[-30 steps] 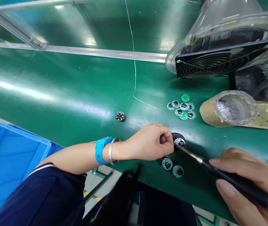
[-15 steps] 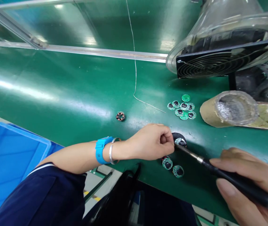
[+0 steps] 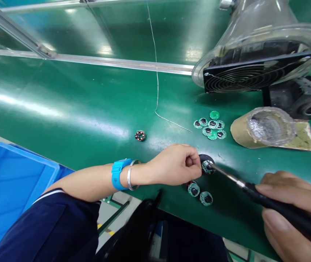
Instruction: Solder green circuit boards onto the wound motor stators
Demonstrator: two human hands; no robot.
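Observation:
My left hand (image 3: 176,163) is closed in a pinch at the left edge of a black round holder (image 3: 202,157). Whatever its fingertips grip is hidden behind the fingers. A small round circuit board (image 3: 208,166) lies in that holder. My right hand (image 3: 294,207) is wrapped around the black handle of a soldering iron (image 3: 250,187), whose metal tip reaches the board's upper right part. Just below my left hand lie two more round boards, one circuit board (image 3: 193,189) with a bit of red beside it and another board (image 3: 206,198) to its right.
Several round green boards (image 3: 212,124) lie grouped behind the holder. Solder wire (image 3: 157,91) hangs down to the green table, ending near them. A copper-wound ring (image 3: 140,135) sits left. At right stand a tan cup-like container (image 3: 243,129) and a fan (image 3: 254,74). A blue bin (image 3: 21,182) is at lower left.
The soldering iron's tip has shifted right across the board, from its left side to its upper right part, with my right hand moving right. My left hand has stayed almost still.

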